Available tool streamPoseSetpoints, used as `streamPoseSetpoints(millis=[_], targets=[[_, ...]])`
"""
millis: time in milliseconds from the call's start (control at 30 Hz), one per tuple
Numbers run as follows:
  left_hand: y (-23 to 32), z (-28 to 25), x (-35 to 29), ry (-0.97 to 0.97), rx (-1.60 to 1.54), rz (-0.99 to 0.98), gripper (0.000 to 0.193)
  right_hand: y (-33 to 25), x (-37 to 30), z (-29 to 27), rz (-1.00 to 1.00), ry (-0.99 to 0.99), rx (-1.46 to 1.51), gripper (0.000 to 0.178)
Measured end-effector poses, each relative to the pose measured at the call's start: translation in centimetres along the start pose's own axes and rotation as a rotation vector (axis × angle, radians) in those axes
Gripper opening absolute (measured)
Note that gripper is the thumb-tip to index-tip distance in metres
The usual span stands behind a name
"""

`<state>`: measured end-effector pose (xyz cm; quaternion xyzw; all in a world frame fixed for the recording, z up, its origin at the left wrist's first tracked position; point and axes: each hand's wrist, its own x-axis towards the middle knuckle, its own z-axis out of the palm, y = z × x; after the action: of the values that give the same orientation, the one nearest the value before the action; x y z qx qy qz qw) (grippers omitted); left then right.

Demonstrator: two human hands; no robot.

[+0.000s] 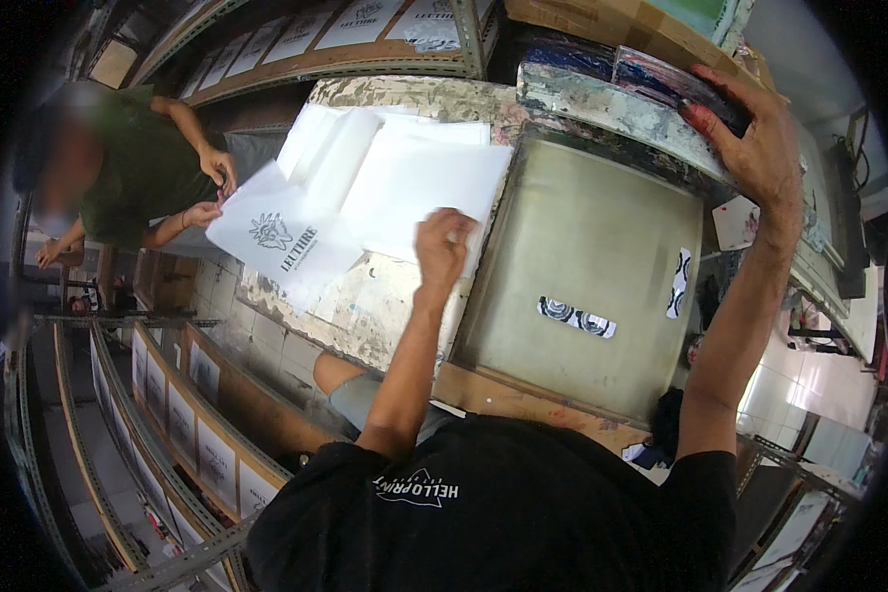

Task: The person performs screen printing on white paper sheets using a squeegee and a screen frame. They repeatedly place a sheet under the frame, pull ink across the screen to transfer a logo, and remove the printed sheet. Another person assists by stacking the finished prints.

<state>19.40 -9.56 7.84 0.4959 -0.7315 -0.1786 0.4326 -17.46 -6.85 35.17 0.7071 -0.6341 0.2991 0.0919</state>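
My left hand point(444, 247), slightly blurred, hovers by the right edge of a stack of white sheets point(424, 187); its fingers are curled, and I cannot make out whether they pinch anything. My right hand point(755, 143), its fingertips stained red, wraps the right end of an ink-smeared bar point(661, 77) in dark blue and red. In front of that bar lies a wide printing screen point(582, 257) with a pale greenish mesh. Two patterned black-and-white strips, one of them a near strip point(576, 317), lie on the mesh. The screen has a wooden near rail point(533, 400).
At the left a co-worker's hand point(207, 212) holds a printed white sheet point(281, 232) over the paint-stained table point(405, 94). Racks with printed sheets on boards point(183, 419) stand at the lower left, another shelf point(335, 61) behind. A cardboard box point(602, 22) sits at the back.
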Motion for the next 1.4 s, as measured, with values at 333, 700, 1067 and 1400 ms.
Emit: streamPoseSetpoints(millis=[333,700,1067,1400], targets=[[4.7,10.5,-6.3,-0.768,0.276,0.255,0.048,0.1,-0.2,-0.2,-0.087,0.048,-0.070,0.045],[7.7,18.3,-5.0,-0.927,0.166,0.544,0.054,-2.0,0.1,-1.4,0.036,0.000,0.075,0.045],[7.6,17.5,-7.3,-0.875,0.076,0.530,0.055,-2.5,0.4,-1.8,0.061,-0.052,0.145,0.043],[8.6,16.1,-7.8,-0.921,0.023,0.507,0.055,-2.5,-0.2,-1.4,0.047,-0.048,0.093,0.044]])
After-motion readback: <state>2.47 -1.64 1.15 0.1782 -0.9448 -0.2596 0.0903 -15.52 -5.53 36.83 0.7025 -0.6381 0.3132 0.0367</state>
